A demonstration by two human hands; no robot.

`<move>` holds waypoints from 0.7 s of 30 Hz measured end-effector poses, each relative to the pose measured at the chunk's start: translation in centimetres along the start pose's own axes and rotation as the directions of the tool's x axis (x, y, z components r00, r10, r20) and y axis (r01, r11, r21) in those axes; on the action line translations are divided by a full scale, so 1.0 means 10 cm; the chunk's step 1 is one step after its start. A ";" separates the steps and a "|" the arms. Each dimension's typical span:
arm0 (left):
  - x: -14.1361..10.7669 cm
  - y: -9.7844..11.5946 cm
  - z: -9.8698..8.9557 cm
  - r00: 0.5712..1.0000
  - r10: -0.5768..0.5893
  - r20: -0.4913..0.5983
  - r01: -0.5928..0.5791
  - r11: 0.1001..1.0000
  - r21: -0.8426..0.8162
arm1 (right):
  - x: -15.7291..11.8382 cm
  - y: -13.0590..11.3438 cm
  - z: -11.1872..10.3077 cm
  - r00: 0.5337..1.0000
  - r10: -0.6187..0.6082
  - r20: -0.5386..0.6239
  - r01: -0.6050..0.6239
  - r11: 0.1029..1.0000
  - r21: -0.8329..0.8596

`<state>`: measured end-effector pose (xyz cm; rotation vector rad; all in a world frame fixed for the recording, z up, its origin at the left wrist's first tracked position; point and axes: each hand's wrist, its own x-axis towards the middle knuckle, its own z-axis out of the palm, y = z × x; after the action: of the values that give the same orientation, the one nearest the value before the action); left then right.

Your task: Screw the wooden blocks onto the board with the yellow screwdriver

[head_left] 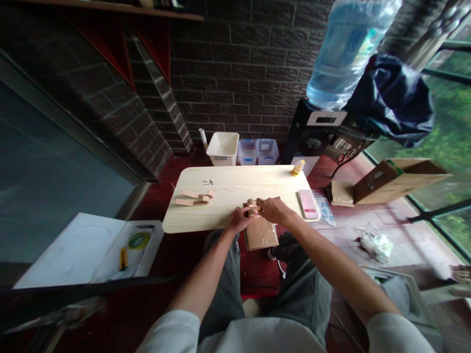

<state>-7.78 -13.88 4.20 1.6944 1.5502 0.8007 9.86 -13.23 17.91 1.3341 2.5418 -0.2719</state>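
At the table's front edge, my left hand (240, 219) is closed round a small light-brown wooden piece (252, 211) with rounded parts. My right hand (273, 210) is closed just to the right, close against the same piece. A bit of yellow and black shows between its fingers, too small to name. Under both hands a taped cardboard piece (262, 234) juts over the edge towards my lap. Further left on the table lie wooden strips (187, 201) with rounded ends, and behind them several small dark pieces (208, 182).
The pale table (235, 179) also bears a yellow-capped bottle (297, 168) and a pink packet (308, 204). Plastic bins (222, 147) stand behind it, beside a water dispenser (326, 117). Cardboard boxes (397, 181) are right; an opened white case (136, 250) is left.
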 end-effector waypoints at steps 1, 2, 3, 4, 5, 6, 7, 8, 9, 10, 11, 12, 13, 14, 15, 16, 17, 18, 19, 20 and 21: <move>0.00 -0.01 0.00 1.000 0.002 0.000 -0.002 1.000 0.000 | 0.00 0.00 0.00 1.000 -0.006 0.001 0.006 1.000 -0.001; 0.01 -0.02 0.01 1.000 0.004 0.000 -0.004 1.000 0.000 | 0.01 0.00 0.00 1.000 -0.011 0.003 0.011 1.000 -0.001; 0.01 -0.02 0.02 1.000 0.006 0.001 -0.006 1.000 0.001 | 0.01 0.01 0.01 1.000 -0.015 0.004 0.015 1.000 -0.001; 0.01 -0.03 0.02 1.000 0.008 0.002 -0.008 1.000 0.003 | 0.02 0.01 0.02 1.000 -0.016 0.007 0.016 1.000 0.000; 0.02 -0.04 0.02 1.000 0.009 0.004 -0.009 1.000 0.005 | 0.03 0.02 0.03 1.000 -0.015 0.009 0.015 1.000 0.001; 0.02 -0.05 0.03 1.000 0.009 0.007 -0.009 1.000 0.007 | 0.04 0.02 0.04 1.000 -0.011 0.010 0.011 1.000 0.002; 0.02 -0.06 0.03 1.000 0.008 0.008 -0.008 1.000 0.008 | 0.04 0.02 0.04 1.000 -0.005 0.011 0.005 1.000 0.001; 0.02 -0.06 0.03 1.000 0.006 0.009 -0.006 1.000 0.010 | 0.05 0.02 0.05 1.000 0.002 0.011 -0.002 1.000 0.000; 0.02 -0.06 0.03 1.000 0.004 0.008 -0.004 1.000 0.011 | 0.05 0.03 0.06 1.000 0.008 0.011 -0.008 1.000 -0.001; 0.02 -0.06 0.03 1.000 0.002 0.007 -0.002 1.000 0.013 | 0.06 0.03 0.06 1.000 0.014 0.011 -0.014 1.000 -0.003; 0.02 -0.05 0.03 1.000 0.000 0.006 0.000 1.000 0.015 | 0.06 0.03 0.06 1.000 0.019 0.010 -0.019 1.000 -0.004; 0.02 -0.05 0.02 1.000 -0.002 0.005 0.002 1.000 0.016 | 0.05 0.03 0.05 1.000 0.024 0.010 -0.023 1.000 -0.005; 0.02 -0.04 0.02 1.000 -0.004 0.004 0.003 1.000 0.018 | 0.05 0.03 0.04 1.000 0.025 0.011 -0.025 1.000 -0.005; 0.01 -0.03 0.02 1.000 -0.004 0.003 0.004 1.000 0.019 | 0.04 0.02 0.03 1.000 0.026 0.011 -0.026 1.000 -0.005; 0.01 -0.03 0.02 1.000 -0.004 0.002 0.004 1.000 0.020 | 0.03 0.02 0.02 1.000 0.024 0.011 -0.024 1.000 -0.005; 0.01 -0.03 0.02 1.000 -0.002 0.001 0.002 1.000 0.022 | 0.02 0.02 0.01 1.000 0.021 0.011 -0.021 1.000 -0.005; 0.00 -0.02 0.02 1.000 -0.001 -0.001 0.001 1.000 0.023 | 0.02 0.02 0.00 1.000 0.018 0.009 -0.018 1.000 -0.006; 0.00 -0.02 0.02 1.000 0.000 -0.002 0.000 1.000 0.026 | 0.01 0.02 0.00 1.000 0.016 0.007 -0.016 1.000 -0.007; 0.00 -0.03 0.02 1.000 0.001 -0.005 -0.001 1.000 0.028 | 0.00 0.01 -0.01 1.000 0.014 0.005 -0.013 1.000 -0.009; 0.00 -0.03 0.03 1.000 0.001 -0.008 -0.001 1.000 0.032 | 0.00 0.01 -0.01 1.000 0.012 0.004 -0.012 1.000 -0.012; 0.00 -0.04 0.03 1.000 0.000 -0.011 0.000 0.999 0.035 | 0.00 0.01 -0.01 1.000 0.009 0.003 -0.009 1.000 -0.014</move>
<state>-7.74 -13.94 3.71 1.7179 1.5800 0.7882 9.90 -13.14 18.00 1.3389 2.5293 -0.2537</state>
